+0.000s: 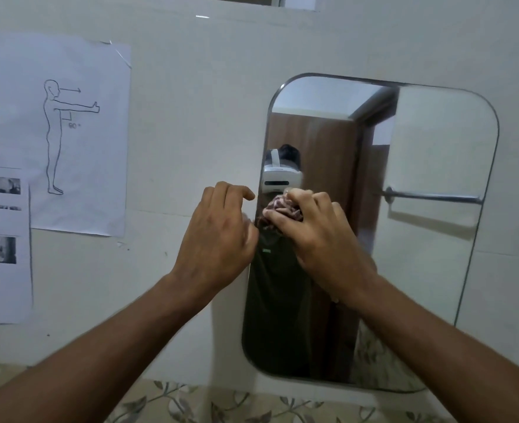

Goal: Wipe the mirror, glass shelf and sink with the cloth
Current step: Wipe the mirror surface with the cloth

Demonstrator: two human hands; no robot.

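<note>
A rounded rectangular mirror (420,239) hangs on the pale tiled wall, right of centre. My right hand (316,236) grips a bunched pinkish cloth (278,209) and holds it against the mirror's left part. My left hand (218,236) is raised beside it at the mirror's left edge, fingers loosely curled, holding nothing I can make out. The mirror reflects a person in a dark shirt, a brown door and a metal towel bar. The glass shelf and sink are out of view.
Two paper sheets are taped to the wall at left: a standing-figure drawing (62,132) and a sheet with small photos (1,239). A floral-patterned tile band (191,404) runs along the bottom below the mirror.
</note>
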